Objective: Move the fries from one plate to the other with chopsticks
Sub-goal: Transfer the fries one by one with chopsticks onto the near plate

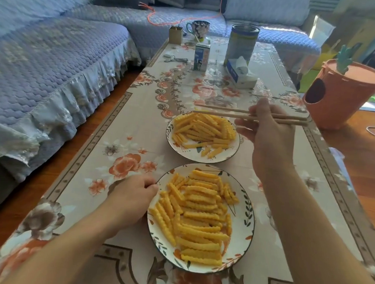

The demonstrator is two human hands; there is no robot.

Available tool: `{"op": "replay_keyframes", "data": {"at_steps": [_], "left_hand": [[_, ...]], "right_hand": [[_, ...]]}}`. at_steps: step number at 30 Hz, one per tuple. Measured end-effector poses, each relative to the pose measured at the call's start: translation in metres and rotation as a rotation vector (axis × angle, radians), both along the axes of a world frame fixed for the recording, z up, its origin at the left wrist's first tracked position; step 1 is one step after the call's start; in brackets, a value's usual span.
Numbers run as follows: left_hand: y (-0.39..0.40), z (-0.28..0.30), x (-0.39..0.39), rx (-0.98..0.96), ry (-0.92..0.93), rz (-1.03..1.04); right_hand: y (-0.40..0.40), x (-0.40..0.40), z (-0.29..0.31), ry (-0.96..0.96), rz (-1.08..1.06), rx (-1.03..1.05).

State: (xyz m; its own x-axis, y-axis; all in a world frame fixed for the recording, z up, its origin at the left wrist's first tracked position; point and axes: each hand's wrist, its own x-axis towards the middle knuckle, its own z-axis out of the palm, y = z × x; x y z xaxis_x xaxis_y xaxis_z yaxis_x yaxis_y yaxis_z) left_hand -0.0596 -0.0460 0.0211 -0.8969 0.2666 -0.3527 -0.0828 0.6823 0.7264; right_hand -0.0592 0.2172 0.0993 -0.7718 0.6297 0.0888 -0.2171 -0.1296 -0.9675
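- Fries (196, 216) fill your near plate (247, 212); more lie on the far plate (232, 154).
- Your right hand (267, 133) pinches the chopsticks (225, 113), tips apart above the far plate.
- Your left hand (134, 193), fingers curled, holds the near plate's rim.

- A floral tablecloth (124, 164) covers the long table.
- Toward the far end stand a milk carton (201, 57), a tall tin can (242, 43) and a tissue box (240, 73) just beside the can.
- At the far edge are a patterned mug (199, 28) and a small brown box (175, 34).
- Off the right edge stands an orange bin (341, 93).
- A blue quilted sofa (56, 54) runs along the left edge.
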Motion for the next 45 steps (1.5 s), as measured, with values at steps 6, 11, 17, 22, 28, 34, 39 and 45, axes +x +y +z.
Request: {"op": "replay_keyframes", "data": {"at_steps": [6,11,17,22,28,34,39,45], "left_hand": [[0.008,-0.003,-0.019,0.041,0.355,0.164],[0.006,-0.039,-0.034,-0.167,0.742,0.115],[0.012,-0.054,-0.039,-0.323,0.899,0.098],[0.013,-0.054,-0.039,-0.401,0.840,0.134],[0.016,-0.048,-0.039,-0.459,0.775,0.119],[0.015,-0.045,-0.036,-0.445,0.732,0.114],[0.014,-0.047,-0.038,-0.469,0.750,0.123],[0.013,-0.051,-0.038,-0.489,0.772,0.107]], "right_hand": [[0.001,-0.017,-0.014,0.024,-0.070,0.145],[0.003,-0.019,-0.021,0.066,-0.110,0.369],[-0.001,-0.026,-0.024,0.050,-0.087,0.422],[-0.006,-0.001,-0.011,0.100,-0.092,0.364],[-0.010,0.076,0.016,-0.078,0.095,0.267],[-0.016,0.129,0.024,-0.170,0.143,0.286],[-0.022,0.141,0.020,-0.201,0.184,0.377],[0.010,0.125,0.022,-0.101,-0.054,0.281]]}}
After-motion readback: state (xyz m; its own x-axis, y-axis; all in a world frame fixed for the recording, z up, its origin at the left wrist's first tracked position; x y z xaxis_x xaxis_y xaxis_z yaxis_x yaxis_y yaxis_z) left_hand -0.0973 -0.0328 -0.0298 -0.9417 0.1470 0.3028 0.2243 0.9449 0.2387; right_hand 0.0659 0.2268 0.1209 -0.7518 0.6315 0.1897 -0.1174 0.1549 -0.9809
